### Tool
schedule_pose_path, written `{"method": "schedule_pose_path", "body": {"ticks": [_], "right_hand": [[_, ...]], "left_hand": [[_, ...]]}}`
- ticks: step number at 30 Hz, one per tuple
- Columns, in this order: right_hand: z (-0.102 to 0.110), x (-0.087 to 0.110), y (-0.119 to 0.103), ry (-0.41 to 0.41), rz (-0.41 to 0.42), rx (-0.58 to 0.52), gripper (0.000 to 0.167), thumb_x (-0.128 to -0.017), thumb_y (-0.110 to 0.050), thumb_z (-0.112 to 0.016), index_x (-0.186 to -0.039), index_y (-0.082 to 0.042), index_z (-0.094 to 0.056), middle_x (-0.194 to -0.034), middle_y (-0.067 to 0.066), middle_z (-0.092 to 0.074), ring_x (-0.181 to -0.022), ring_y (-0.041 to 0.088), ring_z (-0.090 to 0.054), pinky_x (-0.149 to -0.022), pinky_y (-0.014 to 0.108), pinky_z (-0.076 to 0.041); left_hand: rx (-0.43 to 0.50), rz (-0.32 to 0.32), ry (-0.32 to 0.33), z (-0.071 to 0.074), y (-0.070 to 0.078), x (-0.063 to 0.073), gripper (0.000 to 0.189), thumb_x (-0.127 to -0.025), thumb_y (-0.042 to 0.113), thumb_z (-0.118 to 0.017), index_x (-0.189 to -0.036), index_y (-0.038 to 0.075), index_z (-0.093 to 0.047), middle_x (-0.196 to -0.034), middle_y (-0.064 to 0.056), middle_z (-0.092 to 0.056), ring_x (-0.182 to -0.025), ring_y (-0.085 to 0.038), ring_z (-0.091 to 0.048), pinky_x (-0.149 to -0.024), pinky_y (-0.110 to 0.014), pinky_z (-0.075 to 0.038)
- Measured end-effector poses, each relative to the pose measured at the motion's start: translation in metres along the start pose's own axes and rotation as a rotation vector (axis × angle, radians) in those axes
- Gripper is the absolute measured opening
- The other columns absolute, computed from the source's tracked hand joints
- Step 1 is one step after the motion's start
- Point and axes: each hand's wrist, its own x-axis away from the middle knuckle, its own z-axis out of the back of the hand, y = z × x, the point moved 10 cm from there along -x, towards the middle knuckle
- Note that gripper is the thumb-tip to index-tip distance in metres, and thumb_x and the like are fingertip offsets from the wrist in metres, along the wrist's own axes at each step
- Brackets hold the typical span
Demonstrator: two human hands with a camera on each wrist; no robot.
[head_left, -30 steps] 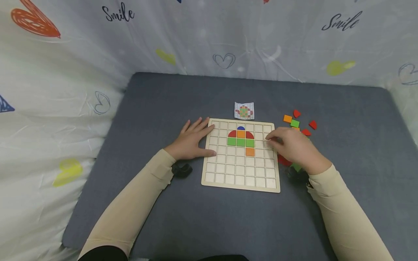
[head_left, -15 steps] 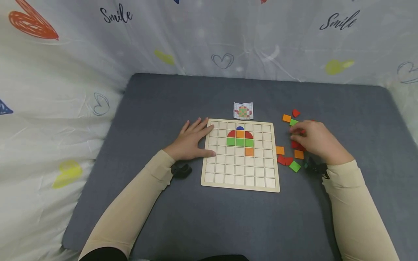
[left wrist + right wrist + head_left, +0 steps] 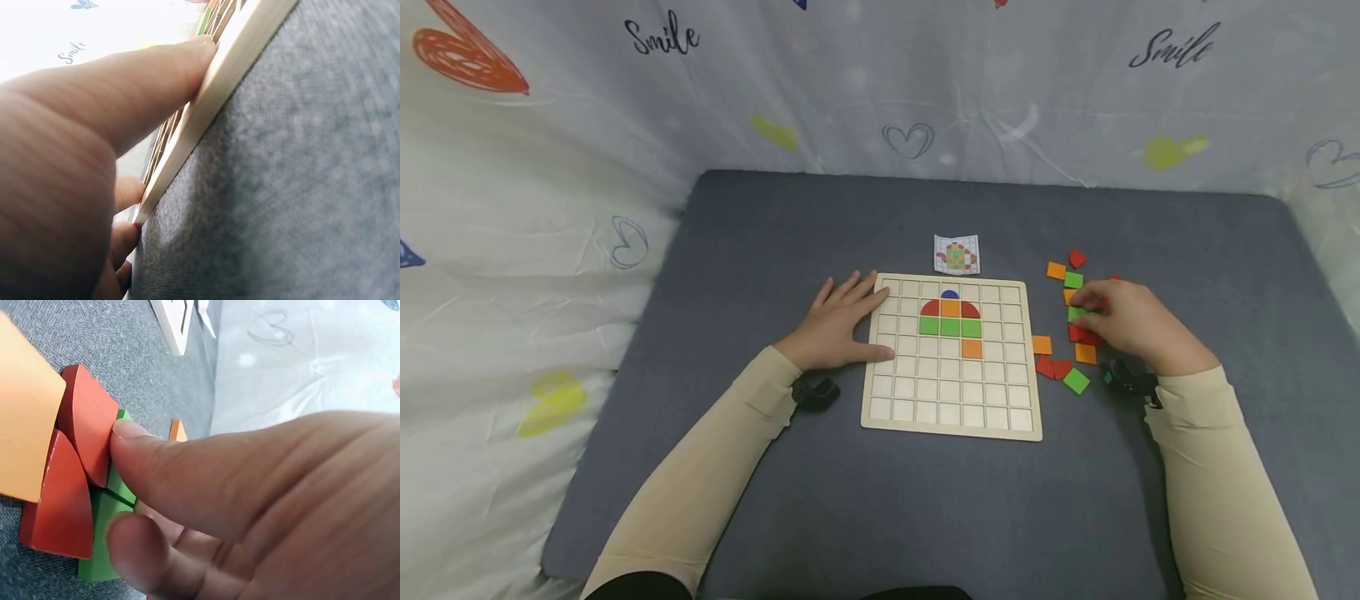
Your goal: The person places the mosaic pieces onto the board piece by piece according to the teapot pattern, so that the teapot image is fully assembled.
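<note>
A pale wooden grid board [image 3: 951,432] lies on the table with a coloured pattern in its cells: a blue half-round, two red quarter-rounds, orange squares and a row of green squares. My left hand [image 3: 842,327] rests at the board's left edge, fingers spread and thumb on the frame; the left wrist view has the thumb [image 3: 156,75] against the wooden rim. Right of the board, my right hand [image 3: 1138,321] pinches at a green square tile [image 3: 1076,314] among loose pieces. In the right wrist view, its thumb touches green beside red quarter-round tiles [image 3: 94,425]; the index fingertip is hidden.
A small pattern card [image 3: 957,254] lies behind the board. Loose tiles surround the right hand, among them an orange tile [image 3: 1041,344] touching the board's right edge and a green tile [image 3: 1077,381] nearer the front. A printed curtain [image 3: 850,83] hangs behind the table.
My right hand has moved from the board's right edge out to the loose tiles, then down onto the green one. The left hand stays in place on the board.
</note>
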Motion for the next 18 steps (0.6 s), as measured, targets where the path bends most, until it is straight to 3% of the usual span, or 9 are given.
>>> {"method": "schedule_pose_path", "body": {"ticks": [9,14,18], "right_hand": [[-0.003,-0.001,0.000,-0.027,-0.040,0.017,0.033,-0.096,-0.016,-0.078,-0.118,0.008,-0.069,-0.105,0.024,-0.069,-0.090,0.034,-0.063,-0.077,0.051,-0.057],[-0.002,-0.001,-0.010,-0.016,-0.008,0.011,0.028,-0.094,-0.015,-0.080,-0.110,0.006,-0.071,-0.099,0.021,-0.071,-0.083,0.030,-0.064,-0.073,0.047,-0.057],[0.004,0.000,-0.021,0.040,0.054,0.001,0.020,-0.093,-0.015,-0.080,-0.102,0.000,-0.070,-0.088,0.012,-0.071,-0.074,0.025,-0.062,-0.065,0.039,-0.053]], "left_hand": [[0.001,-0.001,0.003,0.000,-0.001,0.000,0.104,-0.090,0.067,-0.072,-0.170,0.022,-0.023,-0.178,0.000,-0.002,-0.164,-0.022,0.006,-0.129,-0.051,0.015],[-0.002,0.004,0.003,-0.001,-0.002,0.000,0.104,-0.091,0.068,-0.071,-0.170,0.022,-0.023,-0.178,0.000,-0.003,-0.164,-0.022,0.005,-0.129,-0.051,0.015],[0.001,-0.006,0.007,0.000,0.000,0.001,0.104,-0.091,0.067,-0.072,-0.170,0.022,-0.022,-0.178,-0.001,-0.003,-0.164,-0.024,0.005,-0.129,-0.052,0.014]]}}
